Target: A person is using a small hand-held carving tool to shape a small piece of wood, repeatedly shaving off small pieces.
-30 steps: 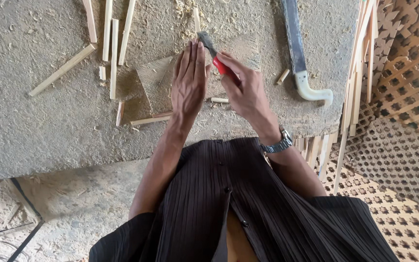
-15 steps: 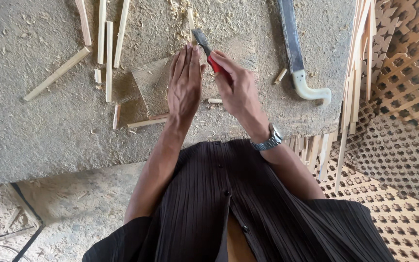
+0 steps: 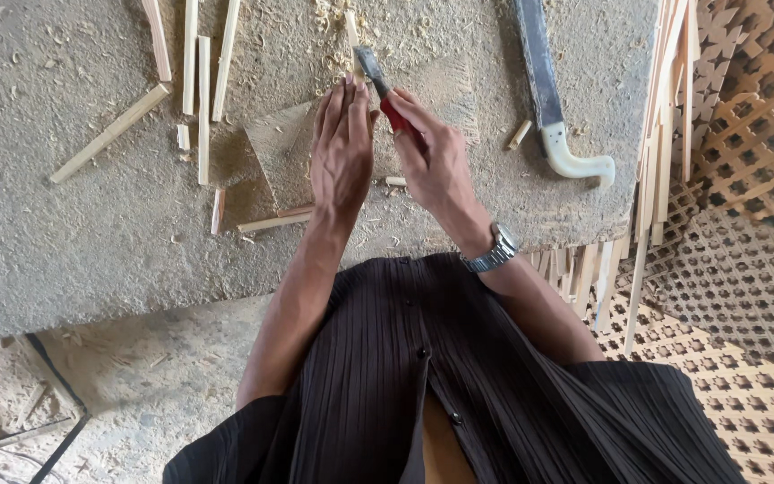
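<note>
Head view: right hand [image 3: 436, 161] closed around red-handled chisel [image 3: 380, 85], blade tip on the bench among shavings; left hand [image 3: 342, 148] flat, fingers straight, holding nothing, pressed beside the blade — close enough for a slip to nick fingertips.

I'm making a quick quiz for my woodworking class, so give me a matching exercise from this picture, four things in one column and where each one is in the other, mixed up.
Things:
1. red-handled chisel
2. left hand
3. large blade with pale handle
4. wristwatch

Places or states:
A. lying on the bench, near its right edge
B. worn on the right arm
C. gripped in the right hand
D. laid flat, fingers stretched out, beside the chisel

Pairs: 1-C, 2-D, 3-A, 4-B
</note>
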